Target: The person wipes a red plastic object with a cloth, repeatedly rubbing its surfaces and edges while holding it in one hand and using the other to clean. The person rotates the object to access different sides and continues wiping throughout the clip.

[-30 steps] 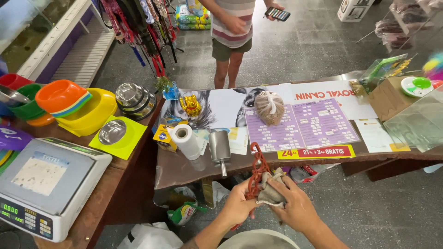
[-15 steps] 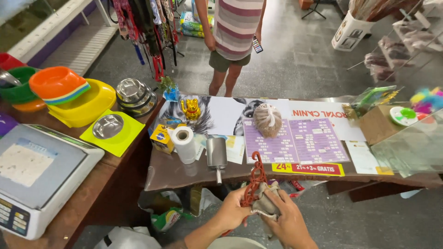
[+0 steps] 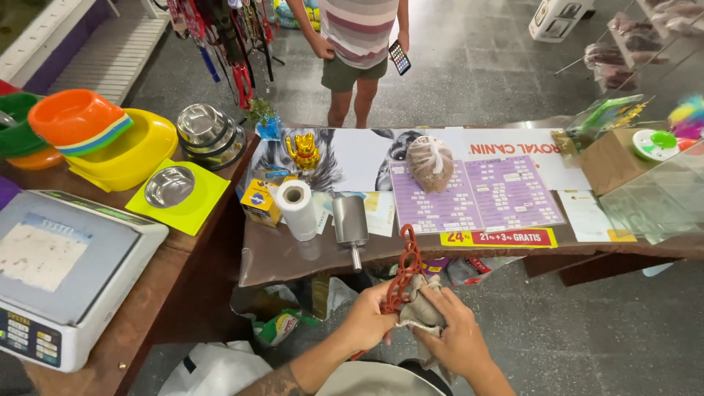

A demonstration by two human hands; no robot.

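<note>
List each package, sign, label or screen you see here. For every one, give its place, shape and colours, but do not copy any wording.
Scale display: left counter, front of the white scale, dark panel with buttons.
Small box: counter, left of the paper roll, yellow and blue.
Price charts: counter middle, two purple sheets.
Offer strip: counter front edge, long, red and yellow.
Phone: held by the person standing beyond the counter, colourful screen.

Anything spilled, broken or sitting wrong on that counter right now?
Nothing spilled or broken. One oddity: the red plastic chain hangs over the brown counter's front edge, its lower end gripped by the left hand. The right hand presses a grey cloth against it. The metal scoop's handle pokes past the edge.
</note>
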